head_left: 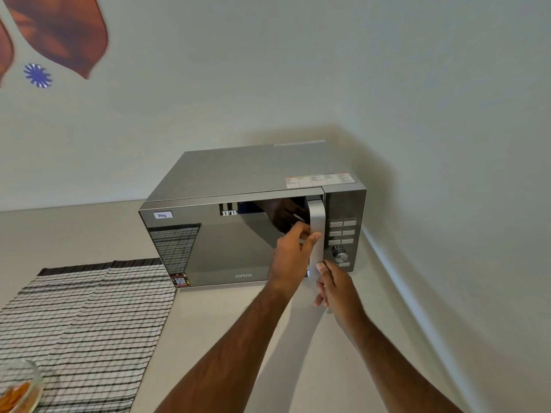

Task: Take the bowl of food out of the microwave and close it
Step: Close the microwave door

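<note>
Left hand (293, 248) gripping the silver handle (316, 234) of the shut microwave (238, 234), right hand (331, 283) loosely open touching its lower end; glass bowl (19, 386) far left of both, on the striped cloth (83, 317).

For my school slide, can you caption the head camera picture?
Both hands, left hand and right hand, on the microwave door handle; glass bowl on the striped cloth.

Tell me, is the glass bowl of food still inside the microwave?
No, the glass bowl sits on the striped cloth at lower left, outside the microwave, whose door looks shut.
</note>
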